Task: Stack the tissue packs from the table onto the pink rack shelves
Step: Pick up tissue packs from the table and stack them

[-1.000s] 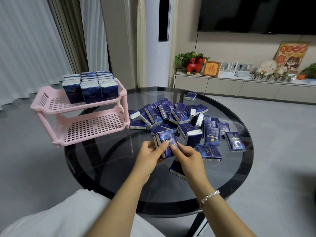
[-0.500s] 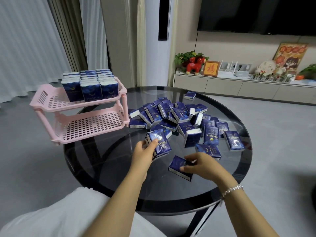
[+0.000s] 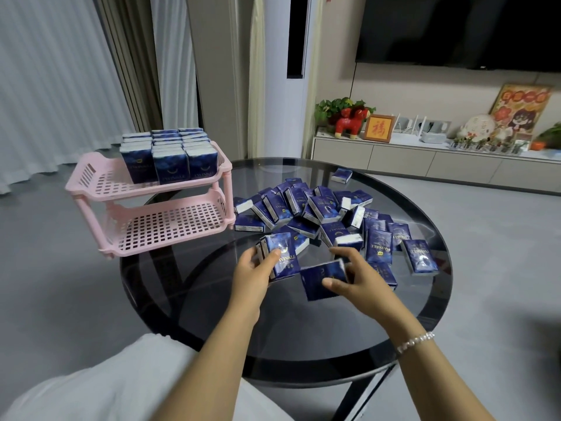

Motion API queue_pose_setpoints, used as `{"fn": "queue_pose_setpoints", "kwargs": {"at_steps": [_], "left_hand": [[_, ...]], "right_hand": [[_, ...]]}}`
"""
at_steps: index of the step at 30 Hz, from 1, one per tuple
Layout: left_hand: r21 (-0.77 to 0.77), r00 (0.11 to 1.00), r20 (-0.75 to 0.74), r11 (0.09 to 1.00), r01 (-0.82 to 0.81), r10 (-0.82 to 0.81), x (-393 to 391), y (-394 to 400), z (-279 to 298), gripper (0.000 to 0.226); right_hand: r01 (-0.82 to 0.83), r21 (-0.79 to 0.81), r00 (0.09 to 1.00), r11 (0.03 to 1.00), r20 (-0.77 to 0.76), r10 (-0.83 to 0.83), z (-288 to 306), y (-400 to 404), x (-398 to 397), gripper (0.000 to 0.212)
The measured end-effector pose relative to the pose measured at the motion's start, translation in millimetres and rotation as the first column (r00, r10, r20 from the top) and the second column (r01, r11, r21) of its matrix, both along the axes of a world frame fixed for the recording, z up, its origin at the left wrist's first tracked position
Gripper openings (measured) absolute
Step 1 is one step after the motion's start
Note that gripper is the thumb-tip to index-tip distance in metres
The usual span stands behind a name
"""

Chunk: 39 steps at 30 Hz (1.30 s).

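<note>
Tissue packs: the right hand [image 3: 356,282] has just lifted a single pack [image 3: 321,282] off the glass table [image 3: 303,329], carrying it toward nine o'clock to join the bundle [image 3: 280,258] clasped by the left hand [image 3: 253,273].

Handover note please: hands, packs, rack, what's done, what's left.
Left hand grips a small bunch of tissue packs above the glass table.
Right hand holds a single pack, close beside that bunch.
Pink rack: top shelf partly filled with upright packs; bottom shelf bare.
Left: shelve both handfuls, then the loose pile.
</note>
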<state>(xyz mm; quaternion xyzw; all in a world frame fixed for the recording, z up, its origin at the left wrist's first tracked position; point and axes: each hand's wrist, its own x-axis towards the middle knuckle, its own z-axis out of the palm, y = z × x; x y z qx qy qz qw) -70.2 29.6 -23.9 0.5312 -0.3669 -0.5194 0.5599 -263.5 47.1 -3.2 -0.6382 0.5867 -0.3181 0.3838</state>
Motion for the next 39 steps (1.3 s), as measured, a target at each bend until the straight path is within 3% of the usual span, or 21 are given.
{"fn": "queue_pose_setpoints", "kwargs": {"at_steps": [6, 11, 15, 21, 23, 26, 28, 30, 32, 34, 37, 39], "left_hand": [[-0.016, 0.992, 0.060, 0.993, 0.114, -0.113, 3, 2, 2, 0.022], [-0.001, 0.964, 0.016, 0.964, 0.266, -0.266, 0, 7, 5, 0.051], [-0.035, 0.949, -0.070, 0.952, 0.305, -0.307, 0, 7, 8, 0.053], [-0.028, 0.937, -0.071, 0.940, 0.340, -0.341, 6, 8, 11, 0.051], [-0.019, 0.939, -0.047, 0.940, 0.341, -0.342, 8, 8, 12, 0.045], [-0.004, 0.955, -0.036, 0.956, 0.295, -0.294, 15, 7, 11, 0.038], [0.002, 0.957, -0.043, 0.957, 0.289, -0.288, 20, 6, 11, 0.040], [0.003, 0.947, -0.026, 0.948, 0.319, -0.319, 27, 6, 10, 0.042], [0.000, 0.933, 0.057, 0.934, 0.356, -0.356, 34, 8, 9, 0.045], [0.036, 0.899, 0.218, 0.924, 0.381, -0.379, 41, 10, 7, 0.059], [0.180, 0.765, 0.490, 0.907, 0.380, -0.418, 45, 18, 10, 0.087], [0.257, 0.675, 0.585, 0.892, 0.371, -0.449, 43, 23, 13, 0.092]], "right_hand": [[-0.064, -0.102, 0.993, 0.993, 0.088, 0.073, 24, -12, -2, 0.021], [-0.087, -0.193, 0.986, 0.977, 0.124, 0.112, 24, -20, 9, 0.029], [-0.006, -0.239, 0.980, 0.971, 0.192, 0.053, 16, -26, 23, 0.029], [0.003, -0.278, 0.982, 0.961, 0.182, 0.050, 15, -26, 36, 0.035], [-0.043, -0.233, 0.976, 0.972, 0.198, 0.091, 14, -29, 35, 0.039], [-0.223, -0.011, 0.924, 0.975, 0.317, 0.215, 9, -35, 29, 0.059], [-0.373, 0.101, 0.845, 0.922, 0.449, 0.292, 7, -39, 25, 0.059], [-0.469, 0.116, 0.778, 0.875, 0.522, 0.348, 6, -41, 26, 0.052], [-0.495, 0.095, 0.778, 0.863, 0.491, 0.392, 6, -43, 31, 0.055], [-0.497, 0.079, 0.822, 0.864, 0.362, 0.440, 4, -45, 35, 0.061], [-0.510, 0.056, 0.858, 0.858, 0.099, 0.504, 0, -46, 41, 0.075], [-0.510, 0.036, 0.858, 0.859, -0.046, 0.512, -1, -46, 45, 0.080]]}}
